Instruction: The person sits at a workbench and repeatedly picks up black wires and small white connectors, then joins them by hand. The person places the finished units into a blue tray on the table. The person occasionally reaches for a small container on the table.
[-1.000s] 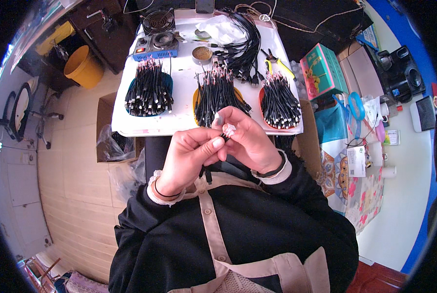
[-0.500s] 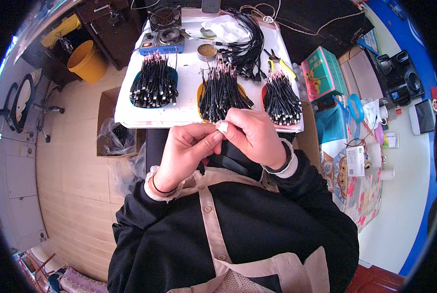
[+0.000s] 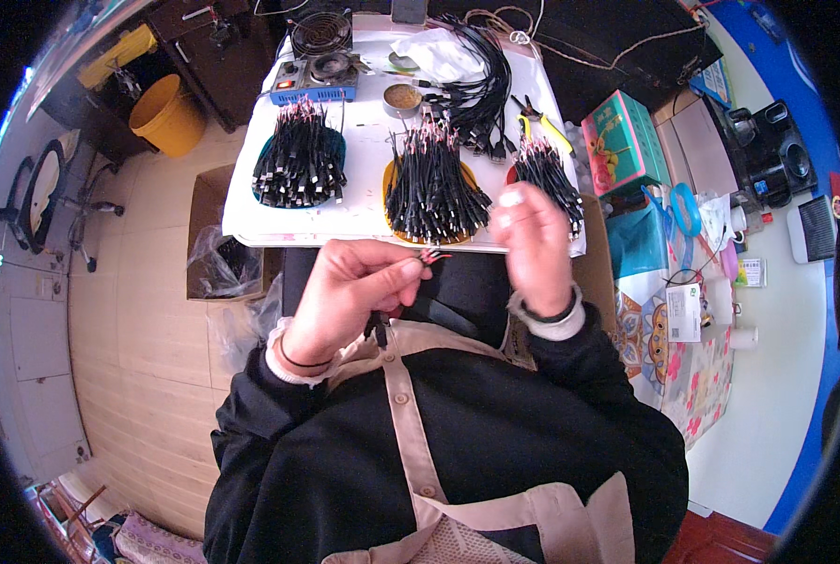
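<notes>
My left hand (image 3: 359,287) is closed in a pinch around a short black cable (image 3: 380,331). Bare red wire ends stick out past the thumb and forefinger, and a black plug end hangs below the palm. To the right, apart from it, my right hand (image 3: 537,249) is raised at the table's front edge. Motion smears its bent fingers, so I cannot tell whether anything is in them. Behind it stands a bundle of black USB cables (image 3: 553,183) in a red holder. A second cable bundle (image 3: 434,193) fills a yellow tray, a third (image 3: 298,164) a teal one.
A blue soldering pot unit (image 3: 317,85) with a fan stands at the back left of the white table (image 3: 364,122). Near it are a round tin (image 3: 402,99), loose black cables (image 3: 481,89) and yellow-handled pliers (image 3: 544,127). A cardboard box (image 3: 215,202) flanks the table's left.
My right hand has parted from the left and moved right, toward the right-hand cable bundle. The cable's red wire ends now show in my left hand, which has barely shifted.
</notes>
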Action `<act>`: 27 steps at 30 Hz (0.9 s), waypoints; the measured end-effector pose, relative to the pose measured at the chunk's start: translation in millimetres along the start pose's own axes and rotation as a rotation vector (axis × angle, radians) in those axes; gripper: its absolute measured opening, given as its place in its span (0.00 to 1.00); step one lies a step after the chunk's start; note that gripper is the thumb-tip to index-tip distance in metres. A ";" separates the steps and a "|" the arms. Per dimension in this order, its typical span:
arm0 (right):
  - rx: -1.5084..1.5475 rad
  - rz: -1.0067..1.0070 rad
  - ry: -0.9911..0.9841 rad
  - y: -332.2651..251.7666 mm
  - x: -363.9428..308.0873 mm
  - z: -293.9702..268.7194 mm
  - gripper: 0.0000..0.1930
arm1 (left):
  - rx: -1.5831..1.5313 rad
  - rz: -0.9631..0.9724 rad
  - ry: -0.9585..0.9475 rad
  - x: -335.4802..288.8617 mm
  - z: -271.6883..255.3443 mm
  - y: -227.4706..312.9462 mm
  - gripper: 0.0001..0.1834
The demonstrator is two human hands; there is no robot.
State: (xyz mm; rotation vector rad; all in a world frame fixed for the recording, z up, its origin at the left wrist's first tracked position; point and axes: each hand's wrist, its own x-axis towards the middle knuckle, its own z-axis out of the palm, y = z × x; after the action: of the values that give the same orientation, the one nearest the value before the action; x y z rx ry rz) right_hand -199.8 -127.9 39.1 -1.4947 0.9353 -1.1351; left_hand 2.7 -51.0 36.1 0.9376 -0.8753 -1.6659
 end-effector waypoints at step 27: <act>-0.503 -0.772 -0.538 -34.1 -3.7 -9.0 0.15 | -0.055 -0.149 -0.166 -11.9 -2.7 8.6 0.07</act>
State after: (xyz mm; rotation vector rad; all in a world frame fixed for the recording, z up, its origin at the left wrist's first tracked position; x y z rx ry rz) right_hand -209.1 -119.7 72.4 -2.5445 0.2509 -0.9367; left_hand 11.0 -41.9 44.6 0.8531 -0.8825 -1.9082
